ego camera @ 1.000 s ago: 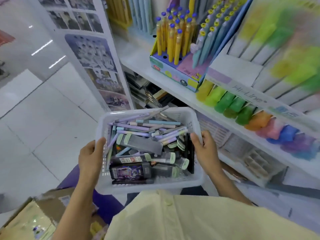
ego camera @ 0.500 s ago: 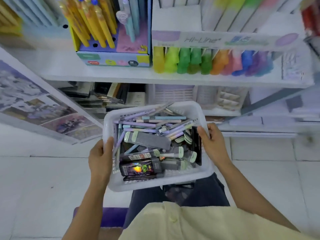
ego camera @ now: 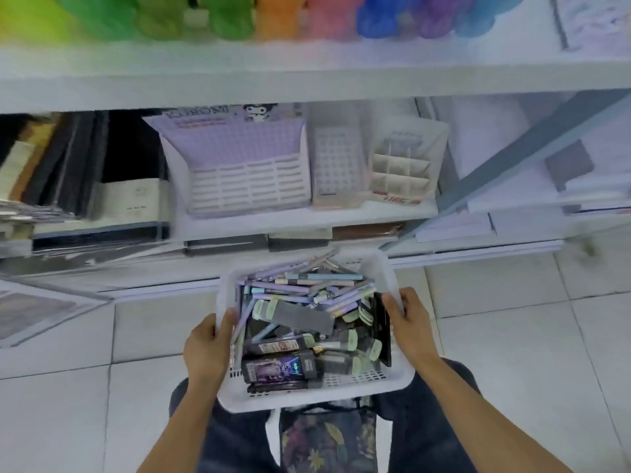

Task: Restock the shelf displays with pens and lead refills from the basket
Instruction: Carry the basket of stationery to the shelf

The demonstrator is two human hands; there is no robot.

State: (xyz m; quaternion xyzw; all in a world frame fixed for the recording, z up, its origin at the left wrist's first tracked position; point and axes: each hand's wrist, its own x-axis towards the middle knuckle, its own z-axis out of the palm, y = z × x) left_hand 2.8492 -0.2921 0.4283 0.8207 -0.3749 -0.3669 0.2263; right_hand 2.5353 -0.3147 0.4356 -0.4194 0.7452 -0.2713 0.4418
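Basket (ego camera: 307, 399) of white plastic was held in front of the person, above the lap in dark trousers (ego camera: 232, 438) and over the tiled floor (ego camera: 85, 404), close to the low shelves. The left hand (ego camera: 208, 343) gripped the left rim, its thumb hooked over the edge into the basket, the other fingers outside and mostly hidden. The right hand (ego camera: 408, 322) gripped the right rim in the same way, thumb curled on top of the edge. Inside the basket lay pastel pens (ego camera: 307, 278) in lilac, light blue and beige, heaped at the far side, and dark lead refill cases (ego camera: 300, 317) with pale green caps, piled at the near side. Behind it, on a lower shelf (ego camera: 307, 216), stood a purple checked organiser (ego camera: 239, 165) and a beige divided box (ego camera: 399, 172). Above, on the upper shelf board (ego camera: 307, 83), coloured highlighters (ego camera: 218, 15) appeared only as blur.
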